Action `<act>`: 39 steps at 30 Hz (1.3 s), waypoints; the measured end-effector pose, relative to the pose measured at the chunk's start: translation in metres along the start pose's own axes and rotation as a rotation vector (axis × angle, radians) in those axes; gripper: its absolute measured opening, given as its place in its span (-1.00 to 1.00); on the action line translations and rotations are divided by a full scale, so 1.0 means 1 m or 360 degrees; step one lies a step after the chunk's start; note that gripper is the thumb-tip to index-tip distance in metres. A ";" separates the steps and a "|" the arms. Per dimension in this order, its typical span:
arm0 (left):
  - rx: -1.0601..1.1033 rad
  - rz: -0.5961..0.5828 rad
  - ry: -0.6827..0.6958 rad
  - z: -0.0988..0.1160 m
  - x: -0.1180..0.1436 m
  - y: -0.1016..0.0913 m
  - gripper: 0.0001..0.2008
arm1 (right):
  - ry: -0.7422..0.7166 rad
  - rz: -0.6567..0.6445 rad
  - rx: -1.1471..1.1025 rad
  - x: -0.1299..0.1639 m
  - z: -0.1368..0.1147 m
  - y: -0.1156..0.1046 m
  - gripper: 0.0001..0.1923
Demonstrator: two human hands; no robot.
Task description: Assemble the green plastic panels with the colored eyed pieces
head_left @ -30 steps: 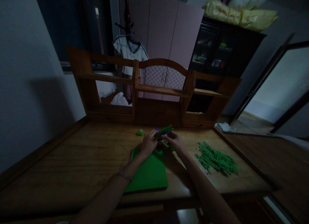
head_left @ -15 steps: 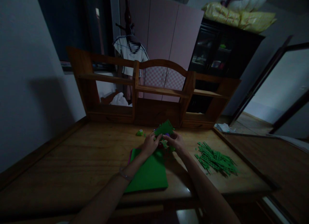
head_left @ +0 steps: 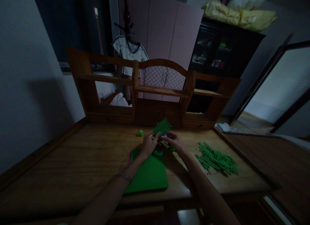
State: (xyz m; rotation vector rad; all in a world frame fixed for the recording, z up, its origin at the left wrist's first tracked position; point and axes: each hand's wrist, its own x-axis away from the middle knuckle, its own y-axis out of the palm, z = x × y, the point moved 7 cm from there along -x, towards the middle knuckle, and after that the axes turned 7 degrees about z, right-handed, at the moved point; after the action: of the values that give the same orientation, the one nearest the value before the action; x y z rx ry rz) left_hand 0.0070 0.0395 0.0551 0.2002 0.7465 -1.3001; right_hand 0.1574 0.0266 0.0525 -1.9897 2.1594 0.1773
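You are seated at a wide wooden desk [head_left: 72, 160] in a dim room, with a low wooden shelf unit [head_left: 155, 89] standing along its far edge. Flat on the desk straight ahead of you lies a green sheet [head_left: 149, 175], its near edge towards you, a sliver of pink showing at its left side. To your right, well apart from the sheet, sits a loose pile of green strips [head_left: 216, 160], fanned out in a heap where your right arm could reach them. Above the far end of the sheet your two hands meet. Your left hand [head_left: 148, 144] is closed around the lower corner of a small green perforated piece [head_left: 161, 126], which tilts up and away from you so that its face catches what little light there is, probably to let you see it. Your right hand [head_left: 174, 141] is curled beside it, fingertips pinching something small and purple; it is too dark to tell what that is. Just left of your hands a small green object [head_left: 139, 133] rests alone on the desk.
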 end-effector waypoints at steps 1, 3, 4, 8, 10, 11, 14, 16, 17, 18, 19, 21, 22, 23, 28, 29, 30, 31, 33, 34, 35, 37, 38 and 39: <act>0.0017 0.0009 -0.0041 -0.003 0.000 -0.001 -0.63 | 0.0003 0.0009 0.0012 0.000 0.001 -0.001 -0.61; 0.0055 0.0025 -0.0136 -0.009 0.000 -0.001 -0.61 | 0.0009 0.0022 0.0018 0.000 0.003 -0.002 -0.59; 0.0072 0.0033 -0.0187 -0.013 0.000 -0.001 -0.59 | 0.0012 0.0026 0.0017 -0.001 0.004 -0.003 -0.59; 0.0117 0.0079 -0.0314 -0.024 -0.001 -0.001 -0.57 | -0.0017 0.0064 0.0010 -0.003 0.008 -0.007 -0.60; 0.0140 0.0104 -0.0332 -0.025 -0.001 -0.002 -0.58 | -0.0033 0.0096 -0.0002 -0.005 0.008 -0.010 -0.60; 0.0153 0.0115 -0.0341 -0.025 -0.001 -0.003 -0.59 | -0.0038 0.0120 -0.0002 -0.006 0.008 -0.012 -0.59; 0.0185 0.0132 -0.0390 -0.026 -0.001 -0.004 -0.59 | -0.0098 0.0221 0.0065 -0.006 0.005 -0.016 -0.58; 0.0186 0.0128 -0.0430 -0.028 -0.001 -0.004 -0.59 | -0.0204 0.0291 0.0200 -0.003 -0.002 -0.018 -0.57; 0.0189 0.0120 -0.0449 -0.030 -0.001 -0.003 -0.59 | -0.0276 0.0315 0.0291 -0.001 -0.006 -0.018 -0.58; 0.0196 0.0109 -0.0470 -0.032 0.000 -0.002 -0.59 | -0.0350 0.0332 0.0392 0.002 -0.010 -0.017 -0.59; 0.0208 0.0099 -0.0486 -0.034 0.000 -0.001 -0.59 | -0.0418 0.0338 0.0496 0.004 -0.014 -0.015 -0.60; 0.0234 0.0093 -0.0501 -0.037 0.000 0.000 -0.59 | -0.0518 0.0331 0.0677 0.009 -0.018 -0.011 -0.63; 0.0241 0.0098 -0.0502 -0.038 0.001 0.001 -0.59 | -0.0547 0.0318 0.0750 0.010 -0.019 -0.009 -0.63; 0.0246 0.0109 -0.0504 -0.039 0.001 0.001 -0.60 | -0.0567 0.0307 0.0812 0.011 -0.019 -0.008 -0.63; 0.0246 0.0094 -0.0525 -0.037 0.001 -0.001 -0.60 | -0.0640 0.0243 0.0998 0.011 -0.015 -0.006 -0.68; 0.0244 0.0086 -0.0527 -0.036 0.001 -0.001 -0.60 | -0.0654 0.0232 0.1020 0.010 -0.014 -0.006 -0.68; 0.0244 0.0082 -0.0526 -0.035 0.001 -0.001 -0.60 | -0.0668 0.0218 0.1041 0.010 -0.014 -0.005 -0.69; 0.0246 0.0083 -0.0524 -0.034 0.001 -0.002 -0.60 | -0.0680 0.0205 0.1064 0.010 -0.013 -0.005 -0.69; 0.0254 0.0083 -0.0518 -0.033 0.001 -0.002 -0.60 | -0.0700 0.0174 0.1113 0.009 -0.010 -0.003 -0.71; 0.0256 0.0083 -0.0518 -0.033 0.001 -0.002 -0.61 | -0.0706 0.0167 0.1137 0.008 -0.009 -0.003 -0.72; 0.0257 0.0083 -0.0522 -0.033 0.001 -0.002 -0.61 | -0.0708 0.0163 0.1159 0.008 -0.007 -0.003 -0.72; 0.0258 0.0081 -0.0539 -0.034 0.001 -0.002 -0.60 | -0.0706 0.0161 0.1202 0.007 -0.005 -0.002 -0.72; 0.0256 0.0083 -0.0541 -0.034 0.001 -0.002 -0.60 | -0.0704 0.0159 0.1223 0.007 -0.004 -0.002 -0.72; 0.0253 0.0089 -0.0534 -0.034 0.001 -0.002 -0.60 | -0.0705 0.0154 0.1242 0.007 -0.003 -0.002 -0.72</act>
State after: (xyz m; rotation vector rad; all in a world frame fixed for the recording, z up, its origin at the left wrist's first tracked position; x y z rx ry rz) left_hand -0.0078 0.0560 0.0291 0.1248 0.3508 -1.2991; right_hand 0.1585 0.0187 0.0543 -1.2619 1.6711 -0.1761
